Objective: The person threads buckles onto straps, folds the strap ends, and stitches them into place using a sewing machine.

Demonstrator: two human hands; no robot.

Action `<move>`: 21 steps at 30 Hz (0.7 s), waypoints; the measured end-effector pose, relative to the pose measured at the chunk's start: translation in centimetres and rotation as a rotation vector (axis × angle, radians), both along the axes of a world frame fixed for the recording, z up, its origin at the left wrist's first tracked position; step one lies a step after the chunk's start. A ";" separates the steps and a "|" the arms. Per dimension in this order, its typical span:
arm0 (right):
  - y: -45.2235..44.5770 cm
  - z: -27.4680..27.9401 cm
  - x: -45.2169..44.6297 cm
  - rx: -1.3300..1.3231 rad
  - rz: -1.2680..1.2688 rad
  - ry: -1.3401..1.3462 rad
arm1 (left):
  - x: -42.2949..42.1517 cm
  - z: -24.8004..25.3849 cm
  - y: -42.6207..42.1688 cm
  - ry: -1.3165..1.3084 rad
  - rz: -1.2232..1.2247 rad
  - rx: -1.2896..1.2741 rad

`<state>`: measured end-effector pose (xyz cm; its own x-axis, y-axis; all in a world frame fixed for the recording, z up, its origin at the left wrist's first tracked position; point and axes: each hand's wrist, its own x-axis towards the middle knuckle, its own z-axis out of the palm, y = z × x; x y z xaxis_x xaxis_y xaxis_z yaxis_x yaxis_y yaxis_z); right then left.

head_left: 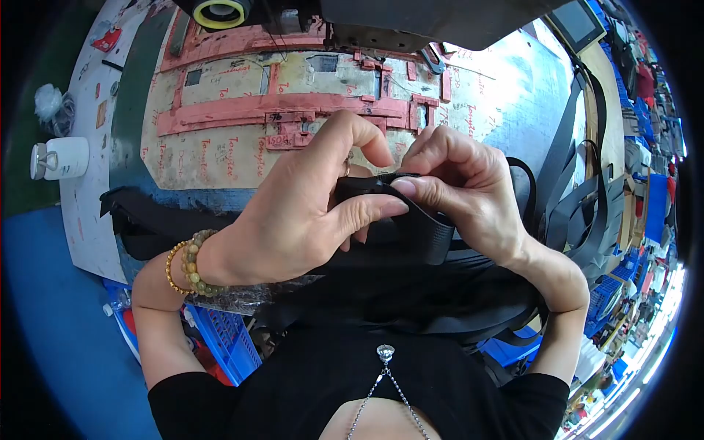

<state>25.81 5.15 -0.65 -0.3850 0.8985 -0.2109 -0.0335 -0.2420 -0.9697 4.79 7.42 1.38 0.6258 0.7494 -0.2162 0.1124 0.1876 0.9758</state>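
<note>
Both hands meet over the front edge of the worktable with a black webbing strap [431,238] between them. My left hand [290,213], with bracelets at its wrist, has its thumb along the near side of a folded part of the strap, and its other fingers curl behind. The thumb and fingers of my right hand [469,191] pinch the strap's upper edge close to the left fingertips. A loop of the strap hangs below the right hand. Exactly how the fold lies between the fingers is partly hidden.
A sewing machine head [433,22] overhangs the back. Beneath it lies a board [198,158] with red tape strips and printed writing. A white bottle [67,158] stands at left. Black straps [561,191] hang at right, below a screen [576,26]. A blue basket [227,341] is lower left.
</note>
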 end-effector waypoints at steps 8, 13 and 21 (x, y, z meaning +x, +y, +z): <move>-0.1 1.2 -0.5 -0.019 -0.026 -0.040 | -0.8 -0.2 0.7 0.140 -0.093 0.126; 2.1 1.6 1.1 -0.114 0.293 -0.287 | 0.2 -0.3 0.3 0.123 -0.063 0.163; 3.5 3.6 0.7 -0.414 0.173 -0.154 | 0.8 -2.4 1.8 -0.045 0.154 0.130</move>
<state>26.50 8.64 3.00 -0.4580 0.6523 -0.6040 0.1781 -0.5983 -0.7812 5.64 9.19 -0.97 0.5087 0.8566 -0.0860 0.0481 0.0715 0.9963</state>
